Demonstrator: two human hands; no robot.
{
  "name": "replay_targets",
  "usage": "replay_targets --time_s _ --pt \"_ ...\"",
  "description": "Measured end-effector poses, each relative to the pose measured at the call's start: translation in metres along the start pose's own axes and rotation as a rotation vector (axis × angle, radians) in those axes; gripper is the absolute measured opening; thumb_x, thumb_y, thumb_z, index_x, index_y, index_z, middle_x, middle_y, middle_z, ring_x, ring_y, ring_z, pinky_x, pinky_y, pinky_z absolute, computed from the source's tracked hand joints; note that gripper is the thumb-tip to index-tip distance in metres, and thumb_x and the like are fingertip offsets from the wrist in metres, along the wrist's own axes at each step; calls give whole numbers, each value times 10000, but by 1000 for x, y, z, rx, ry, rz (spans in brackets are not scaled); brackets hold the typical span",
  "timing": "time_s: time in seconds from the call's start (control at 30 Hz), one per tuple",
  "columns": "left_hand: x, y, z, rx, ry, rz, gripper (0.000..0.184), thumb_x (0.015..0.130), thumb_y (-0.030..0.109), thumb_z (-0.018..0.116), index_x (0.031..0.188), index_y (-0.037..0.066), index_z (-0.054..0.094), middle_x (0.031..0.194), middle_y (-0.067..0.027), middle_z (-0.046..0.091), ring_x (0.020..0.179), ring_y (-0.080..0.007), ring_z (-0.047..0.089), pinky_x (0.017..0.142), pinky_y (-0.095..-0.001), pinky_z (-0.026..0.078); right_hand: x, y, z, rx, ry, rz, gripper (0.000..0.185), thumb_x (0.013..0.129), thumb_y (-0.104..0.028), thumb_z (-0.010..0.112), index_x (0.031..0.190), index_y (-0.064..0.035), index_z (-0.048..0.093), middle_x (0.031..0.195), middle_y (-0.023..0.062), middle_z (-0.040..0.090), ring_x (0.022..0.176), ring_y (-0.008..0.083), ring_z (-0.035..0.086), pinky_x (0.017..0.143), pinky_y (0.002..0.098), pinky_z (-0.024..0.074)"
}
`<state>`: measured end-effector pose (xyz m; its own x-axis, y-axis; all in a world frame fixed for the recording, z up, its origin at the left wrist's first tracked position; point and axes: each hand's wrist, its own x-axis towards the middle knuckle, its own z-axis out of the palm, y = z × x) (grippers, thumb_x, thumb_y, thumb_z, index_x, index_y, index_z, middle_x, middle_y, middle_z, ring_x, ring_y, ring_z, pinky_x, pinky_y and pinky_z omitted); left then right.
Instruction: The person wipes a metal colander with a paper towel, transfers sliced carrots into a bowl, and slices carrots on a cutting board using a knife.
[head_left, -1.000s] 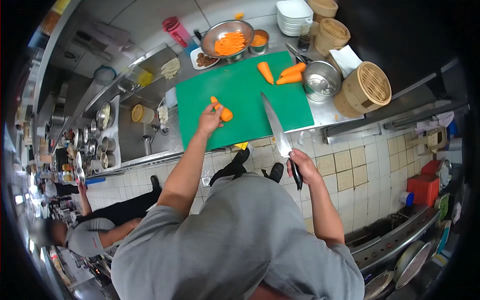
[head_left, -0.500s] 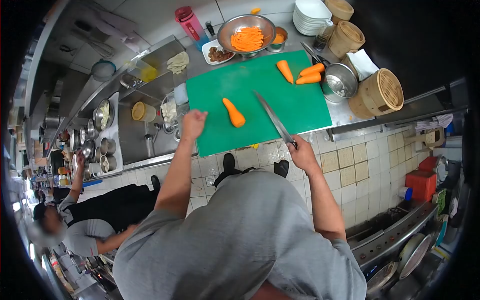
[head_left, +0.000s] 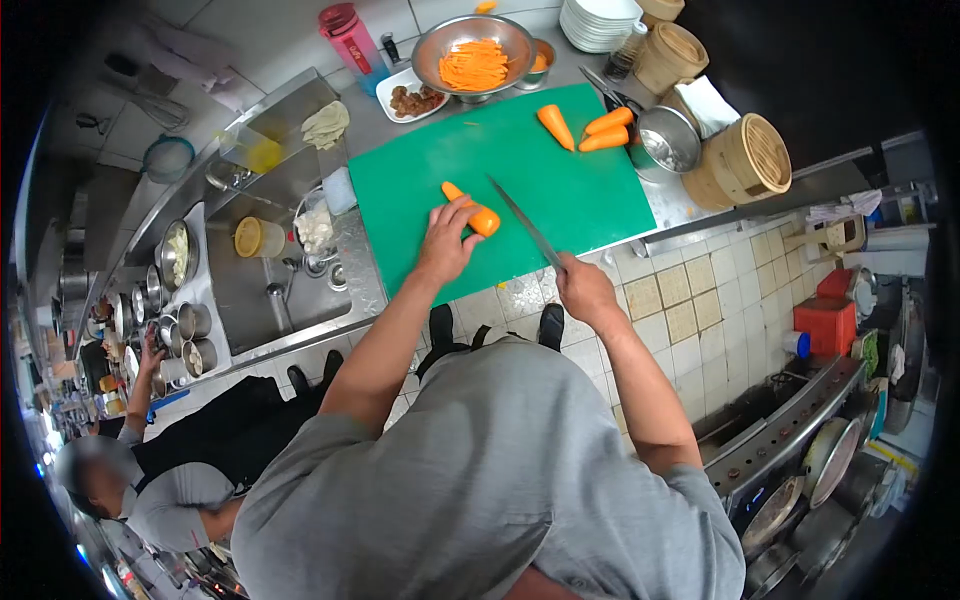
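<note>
Orange carrot (head_left: 485, 221), long and fat at one end, is on the smooth green cutting board (head_left: 520, 150), and the bare left hand (head_left: 447, 238) has just come down on it. A moment ago that hand was off to the side and the carrot lay loose. Now its grip is closed over the middle, with the fingers bent across the top and the thumb close by the near side. That means the carrot has a hand to keep it from rolling. The fat end pokes out on the right, and the thin tip pokes out past the fingers. The bare right hand (head_left: 588, 290) has its grip wrapped around the back end of a long gray metal knife (head_left: 525, 221). The blade slants over the board, beside the carrot but not touching it. I can't tell if the knife tip touches the board. Three more orange carrots (head_left: 604, 138) sit together at the far right part of the board, near a round silver pot (head_left: 680, 128). Past the far edge, a shiny metal bowl (head_left: 428, 52) has thin orange strips (head_left: 474, 64) in it, next to a white dish (head_left: 387, 98) with brown bits of food (head_left: 415, 101). The board lies on a shiny metal table (head_left: 665, 203).
</note>
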<state>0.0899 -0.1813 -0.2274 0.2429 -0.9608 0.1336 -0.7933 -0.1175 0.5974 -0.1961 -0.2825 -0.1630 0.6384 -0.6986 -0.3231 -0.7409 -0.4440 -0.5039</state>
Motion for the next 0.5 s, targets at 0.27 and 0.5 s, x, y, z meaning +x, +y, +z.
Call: replay_targets --time_s 0.27,0.5 --pt "8 13 3 141 155 147 440 893 292 816 1281 125 690 1453 -107 576 1374 -362 482 1140 -514 407 6 -30 -17 -104 -129 23 350 992 -133 495 1325 -57 573 977 295 742 950 477 727 842 594 557" --pt "18 5 16 50 200 79 472 868 353 830 1266 137 695 1370 -109 589 1314 -354 526 1131 -516 405 5 -41 -23 -169 -202 53 417 983 -101 486 1398 -70 517 999 280 753 964 458 742 848 570 572"
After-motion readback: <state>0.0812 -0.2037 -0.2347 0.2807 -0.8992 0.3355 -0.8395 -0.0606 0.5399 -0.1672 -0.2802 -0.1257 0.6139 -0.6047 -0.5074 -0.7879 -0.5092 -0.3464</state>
